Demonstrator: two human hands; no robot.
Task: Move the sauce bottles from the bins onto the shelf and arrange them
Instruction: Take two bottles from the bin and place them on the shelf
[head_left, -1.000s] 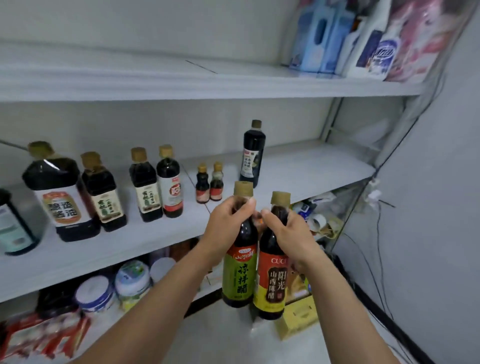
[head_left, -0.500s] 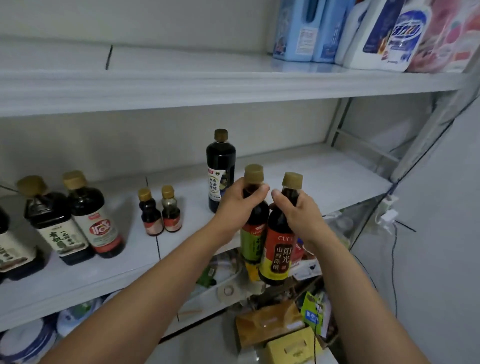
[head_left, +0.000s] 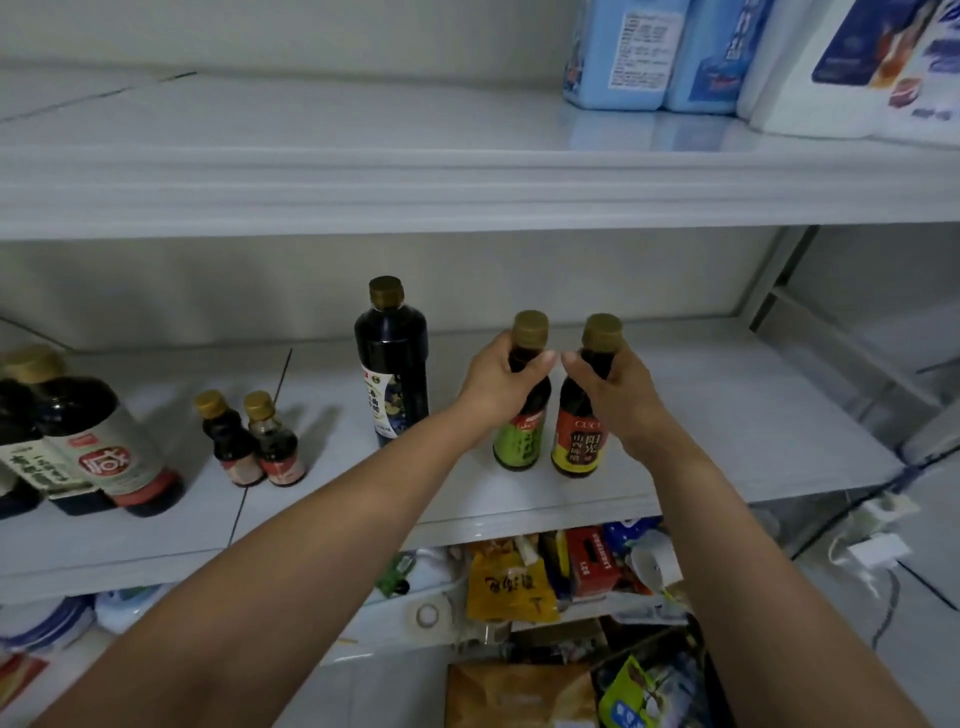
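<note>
On the middle white shelf (head_left: 727, 415) I count seven dark sauce bottles in view, all with gold-brown caps on. Two are mine: my left hand (head_left: 498, 384) is wrapped round the neck of the slim green-labelled glass bottle (head_left: 517, 441), and my right hand (head_left: 613, 389) grips the neck of the slim red-and-yellow-labelled glass bottle (head_left: 576, 447). Both stand upright, just beside each other, bases down at the shelf board and a little back from its front edge; I cannot tell whether their sides touch. Left of them stands one tall dark bottle with a white label (head_left: 392, 364), with my left forearm crossing in front of the gap. Further left are two tiny dark bottles (head_left: 228, 441) side by side, then two broad bottles at the left border, one with a red-and-white label (head_left: 104, 441) and one partly cut off (head_left: 26, 457).

Right of my red-and-yellow bottle, bare board runs to the grey metal upright at the shelf's end. Overhead, the upper white shelf (head_left: 363, 171) hangs well above the caps and carries two pale blue plastic jugs (head_left: 618, 52) and a white plastic jug (head_left: 841, 67).

Every bottle holds dark liquid. Below the shelf lies a jumble of packets, among them one yellow pouch (head_left: 509, 587) and one red box (head_left: 592, 561)
</note>
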